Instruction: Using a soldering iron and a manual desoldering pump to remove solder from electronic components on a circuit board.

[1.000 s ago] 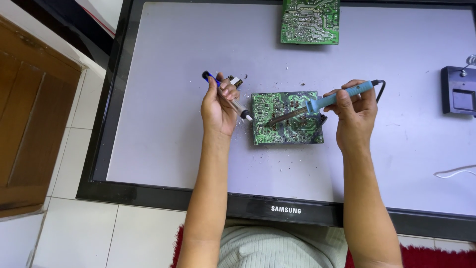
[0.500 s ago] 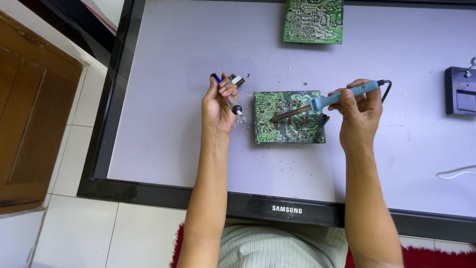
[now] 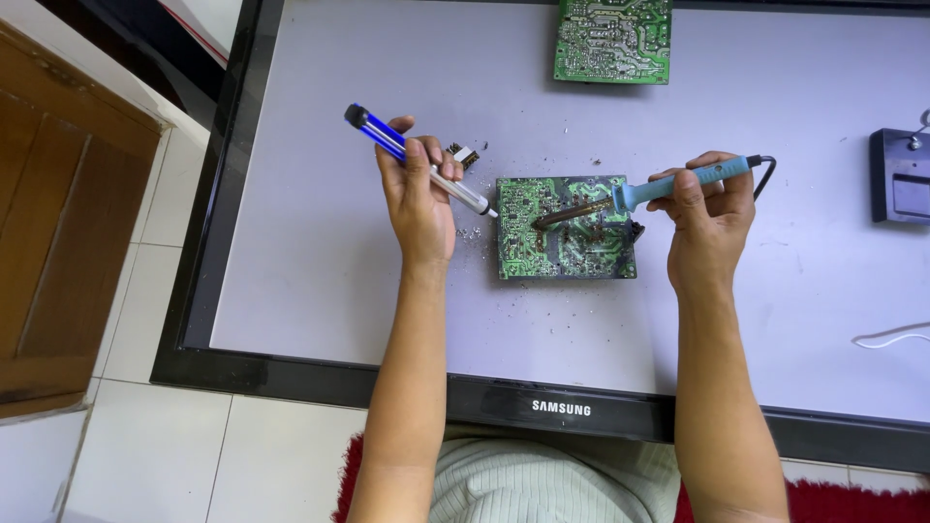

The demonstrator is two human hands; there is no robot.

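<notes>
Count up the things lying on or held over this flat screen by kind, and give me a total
Green printed circuit boards: 2, one under the tools, one at the top edge
Hand tools: 2, blue-and-silver desoldering pump, teal-handled soldering iron
Dark box-shaped device: 1
Small loose metal component: 1
Total: 6

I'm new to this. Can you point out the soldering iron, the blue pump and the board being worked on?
Soldering iron [image 3: 693, 179], head view: teal handle.
Blue pump [image 3: 387, 138], head view: blue barrel.
Board [image 3: 567, 252], head view: lower green face.
</notes>
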